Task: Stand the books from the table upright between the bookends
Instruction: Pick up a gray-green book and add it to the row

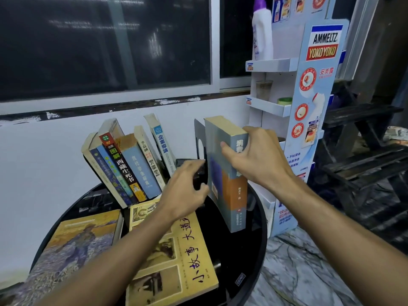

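My right hand (257,157) grips a thick grey and orange book (229,186), held upright on the round black table (258,246), right next to a black metal bookend (199,140). My left hand (187,188) rests on the base of that bookend, fingers curled on it. Several books (130,164) lean to the left in a row at the back of the table. A yellow book (176,261) and a book with a painted cover (75,246) lie flat in front. The other bookend is hidden.
A white wall and a dark window stand behind the table. A cardboard display rack (309,102) with a white bottle (262,29) stands close to the right. Dark wooden steps (364,151) are farther right. The floor (298,272) is marbled.
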`<state>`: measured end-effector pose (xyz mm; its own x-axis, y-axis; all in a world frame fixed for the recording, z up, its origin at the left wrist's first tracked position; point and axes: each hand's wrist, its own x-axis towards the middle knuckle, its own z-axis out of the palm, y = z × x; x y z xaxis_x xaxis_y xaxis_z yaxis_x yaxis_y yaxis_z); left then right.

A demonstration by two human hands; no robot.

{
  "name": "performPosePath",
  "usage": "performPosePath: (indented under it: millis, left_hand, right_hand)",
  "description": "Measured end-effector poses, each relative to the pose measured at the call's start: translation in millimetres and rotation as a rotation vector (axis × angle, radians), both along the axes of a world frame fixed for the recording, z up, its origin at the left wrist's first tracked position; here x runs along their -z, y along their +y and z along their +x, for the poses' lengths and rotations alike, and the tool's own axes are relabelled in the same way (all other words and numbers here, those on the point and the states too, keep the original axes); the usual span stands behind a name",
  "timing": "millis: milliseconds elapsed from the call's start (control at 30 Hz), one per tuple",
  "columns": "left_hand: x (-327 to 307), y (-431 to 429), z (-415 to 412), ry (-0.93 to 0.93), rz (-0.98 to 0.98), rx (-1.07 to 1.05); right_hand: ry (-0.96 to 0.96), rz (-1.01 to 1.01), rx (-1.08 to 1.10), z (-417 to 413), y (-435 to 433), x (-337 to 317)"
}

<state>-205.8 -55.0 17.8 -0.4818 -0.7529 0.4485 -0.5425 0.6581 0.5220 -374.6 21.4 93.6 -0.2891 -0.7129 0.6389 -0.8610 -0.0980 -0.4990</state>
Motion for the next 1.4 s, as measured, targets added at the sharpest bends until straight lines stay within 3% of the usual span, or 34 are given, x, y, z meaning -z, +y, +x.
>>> performPosePath:
  millis: [300,500,733,1400]
  left_hand:
    - [-51.1,-74.8,43.3,-0.263,-0.234,-0.247]
    - [-66.2,-101.3,51.3,-0.325,-0.231,-0.324]
    - [-72.5,-125.6,60.4,-0.345,-0.156,-0.312]
    - [-66.6,-145.4,64.8,-0.248,-0.260,-0.251]
  right_hand:
    - [0.003,-0.003,-0.035,17.9,-32.1,-17.5]
    - [0.010,0.005,-0.071,32.5,-60.5,-21.8]
    - [0.028,-0.032,-0.115,46.6,-98.5,-27.9]
    - [-0.060,-0.049,-0.136,61.4,-201.2,0.5]
